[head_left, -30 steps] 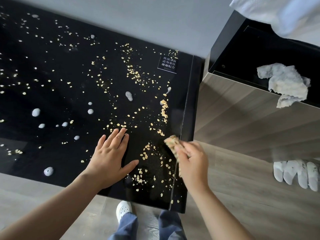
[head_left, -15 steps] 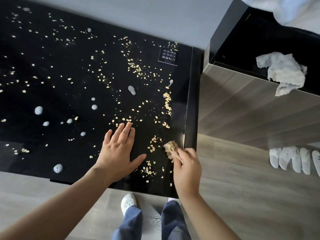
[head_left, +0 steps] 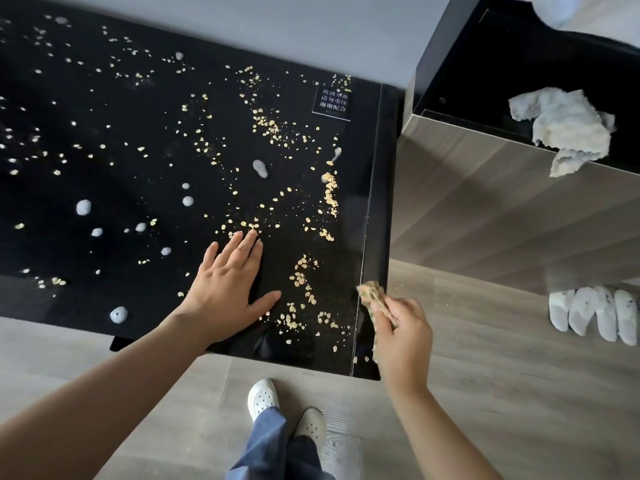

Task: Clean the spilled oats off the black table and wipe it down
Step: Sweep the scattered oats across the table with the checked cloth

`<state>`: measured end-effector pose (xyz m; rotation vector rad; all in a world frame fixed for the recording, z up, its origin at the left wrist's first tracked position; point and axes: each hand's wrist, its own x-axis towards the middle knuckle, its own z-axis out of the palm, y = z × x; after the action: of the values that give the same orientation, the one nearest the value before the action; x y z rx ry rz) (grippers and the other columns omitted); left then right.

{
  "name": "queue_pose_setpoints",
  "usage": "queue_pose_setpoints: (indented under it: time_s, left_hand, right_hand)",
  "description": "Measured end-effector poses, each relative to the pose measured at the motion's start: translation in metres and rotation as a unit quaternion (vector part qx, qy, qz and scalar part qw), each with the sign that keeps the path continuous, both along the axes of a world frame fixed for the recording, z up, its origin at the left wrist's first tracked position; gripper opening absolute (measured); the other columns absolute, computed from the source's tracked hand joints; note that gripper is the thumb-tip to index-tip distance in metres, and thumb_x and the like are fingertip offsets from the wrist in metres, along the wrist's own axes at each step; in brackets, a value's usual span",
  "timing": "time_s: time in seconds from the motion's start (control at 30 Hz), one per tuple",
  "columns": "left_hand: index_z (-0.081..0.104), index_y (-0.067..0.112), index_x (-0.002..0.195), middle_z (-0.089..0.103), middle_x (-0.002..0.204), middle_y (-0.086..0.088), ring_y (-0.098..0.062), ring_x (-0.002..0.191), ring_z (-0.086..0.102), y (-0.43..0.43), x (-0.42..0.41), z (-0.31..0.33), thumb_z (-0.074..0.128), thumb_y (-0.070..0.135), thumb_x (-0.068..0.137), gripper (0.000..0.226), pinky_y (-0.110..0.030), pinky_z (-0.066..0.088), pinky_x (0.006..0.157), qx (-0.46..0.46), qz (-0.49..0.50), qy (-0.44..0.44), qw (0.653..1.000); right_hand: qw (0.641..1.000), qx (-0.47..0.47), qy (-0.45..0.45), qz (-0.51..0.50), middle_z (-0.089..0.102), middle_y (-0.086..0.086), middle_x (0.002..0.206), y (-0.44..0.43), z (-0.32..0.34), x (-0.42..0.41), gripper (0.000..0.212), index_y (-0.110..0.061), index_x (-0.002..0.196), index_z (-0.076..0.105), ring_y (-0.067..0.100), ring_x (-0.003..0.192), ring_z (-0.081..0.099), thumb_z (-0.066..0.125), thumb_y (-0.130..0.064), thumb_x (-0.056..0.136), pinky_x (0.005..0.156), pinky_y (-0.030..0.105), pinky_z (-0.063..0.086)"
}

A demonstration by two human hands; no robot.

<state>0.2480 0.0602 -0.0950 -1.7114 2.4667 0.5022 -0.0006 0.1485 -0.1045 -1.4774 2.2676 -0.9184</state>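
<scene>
Your one head camera looks steeply down, close above the black table [head_left: 114, 188]; your shoes [head_left: 262, 398] show at the bottom centre.

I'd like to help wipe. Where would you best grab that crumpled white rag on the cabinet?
Probably by the flap that droops over the cabinet's front edge, coming from the front. It hangs free of the top, so fingers can close around it; the rest of the crumpled white rag lies bunched on the surface.
</scene>
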Motion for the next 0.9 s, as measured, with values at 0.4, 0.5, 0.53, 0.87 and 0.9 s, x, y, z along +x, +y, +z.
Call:
queue_pose_setpoints:
  time_s: [0.4,0.5,0.53,0.87,0.9]
  left_hand:
    - [0.021,0.013,0.151,0.006,0.16,0.002,-0.012,0.147,-0.005,0.065,0.024,0.006,0.017,0.073,0.08,0.093,-0.035,0.002,0.119,-0.006,0.03,0.034,0.999]
    - [0.014,0.015,0.152,0.0,0.16,0.004,-0.012,0.146,-0.009,0.061,0.023,0.002,0.012,0.073,0.079,0.094,-0.034,-0.001,0.119,0.001,0.015,0.023,1.0]
    - [0.013,0.015,0.152,-0.001,0.16,0.004,-0.012,0.146,-0.01,0.06,0.022,0.001,0.011,0.074,0.079,0.094,-0.034,-0.001,0.119,0.005,0.011,0.021,1.0]
    - [0.027,0.011,0.149,0.012,0.159,-0.003,-0.021,0.147,0.007,0.056,0.029,-0.007,0.021,0.072,0.081,0.092,-0.041,0.01,0.118,-0.017,-0.02,0.015,1.0]
    - [0.029,0.01,0.148,0.015,0.159,-0.004,-0.022,0.147,0.01,0.056,0.03,-0.008,0.023,0.071,0.081,0.091,-0.042,0.011,0.117,-0.02,-0.025,0.011,0.999]
  right_hand:
    - [0.997,-0.012,-0.029,0.075,0.051,-0.006,0.084,-0.028,0.005,0.052,0.014,-0.008,0.099,0.073,0.008,0.068,0.047,0.066,-0.009,0.086,0.06,0.0,0.033]
    - [0.998,-0.036,-0.021,0.042,0.054,-0.003,0.084,-0.019,0.016,0.028,0.015,-0.007,0.098,0.073,0.011,0.067,0.051,0.066,-0.006,0.085,0.061,0.003,0.035]
    - [0.999,-0.034,-0.013,0.026,0.055,-0.001,0.084,-0.009,0.018,0.02,0.016,-0.007,0.099,0.074,0.013,0.068,0.053,0.067,-0.005,0.085,0.061,0.004,0.035]
    - [0.992,-0.045,0.002,-0.117,0.059,0.007,0.083,0.047,-0.015,0.038,0.025,0.0,0.101,0.072,0.012,0.065,0.053,0.072,0.007,0.077,0.065,0.012,0.04]
    - [0.991,-0.047,0.007,-0.128,0.06,0.008,0.083,0.045,-0.015,0.045,0.026,0.0,0.1,0.072,0.01,0.066,0.052,0.073,0.007,0.076,0.066,0.01,0.037]
